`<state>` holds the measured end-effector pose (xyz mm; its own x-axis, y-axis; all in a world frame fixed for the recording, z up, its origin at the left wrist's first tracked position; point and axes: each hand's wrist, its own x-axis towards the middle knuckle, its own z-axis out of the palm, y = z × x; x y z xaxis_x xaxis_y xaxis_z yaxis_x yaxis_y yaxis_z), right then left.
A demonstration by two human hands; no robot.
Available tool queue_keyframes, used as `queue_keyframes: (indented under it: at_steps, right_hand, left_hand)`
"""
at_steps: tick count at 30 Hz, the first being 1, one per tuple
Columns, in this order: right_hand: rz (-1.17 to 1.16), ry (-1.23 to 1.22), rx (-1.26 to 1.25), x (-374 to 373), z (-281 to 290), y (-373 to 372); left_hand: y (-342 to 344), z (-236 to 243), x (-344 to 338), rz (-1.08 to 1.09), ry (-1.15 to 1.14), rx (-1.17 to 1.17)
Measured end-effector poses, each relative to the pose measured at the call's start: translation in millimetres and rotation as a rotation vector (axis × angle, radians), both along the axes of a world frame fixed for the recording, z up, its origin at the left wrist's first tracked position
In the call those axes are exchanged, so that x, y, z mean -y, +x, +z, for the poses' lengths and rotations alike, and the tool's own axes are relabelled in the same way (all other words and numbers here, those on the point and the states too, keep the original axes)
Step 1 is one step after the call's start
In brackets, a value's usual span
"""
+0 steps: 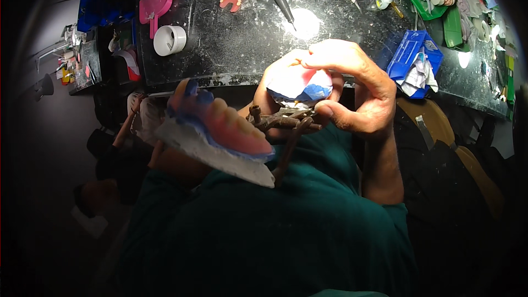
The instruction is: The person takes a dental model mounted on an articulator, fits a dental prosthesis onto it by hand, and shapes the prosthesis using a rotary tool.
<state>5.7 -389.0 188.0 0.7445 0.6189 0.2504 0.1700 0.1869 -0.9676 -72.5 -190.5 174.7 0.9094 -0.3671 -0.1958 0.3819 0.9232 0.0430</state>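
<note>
A brown metal dental articulator (286, 121) hangs tilted and spread wide in front of my chest. On its near half sits a grey-white plaster cast (212, 154) carrying a pink wax denture with teeth (234, 124) edged in blue wax. The far half bears a pink and blue wax piece (314, 89) on white plaster, brightly lit. My right hand (367, 88) curves round this far half, fingers over its top and thumb at its lower edge. My left hand (264, 91) is closed on its left side, partly hidden behind the articulator and denture.
On the scratched black bench lie a pointed pen-like tool (281, 4), a small pink denture (231, 1), a white round cup (170, 40) and a pink dustpan (156, 4). A blue bin (407, 58) holds crumpled paper at right. Another person's arm (125, 126) shows at left.
</note>
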Motion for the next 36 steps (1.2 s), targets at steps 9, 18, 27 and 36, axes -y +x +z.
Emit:
queue_keyframes:
  at_steps: [9,18,27,36]
  right_hand:
    - [-0.036,0.162,0.105,-7,-8,-3]
    - [-0.147,0.301,-0.019,-14,-20,-22]
    - [-0.164,0.38,0.016,-18,-12,-25]
    - [-0.192,0.392,-0.107,-20,-14,-30]
  left_hand:
    - [10,-34,33,-0.063,0.041,-0.121]
    - [25,-4,43,-0.04,-0.051,-0.191]
    - [25,34,36,-0.061,0.36,-0.149]
    - [24,38,40,-0.015,0.584,-0.279]
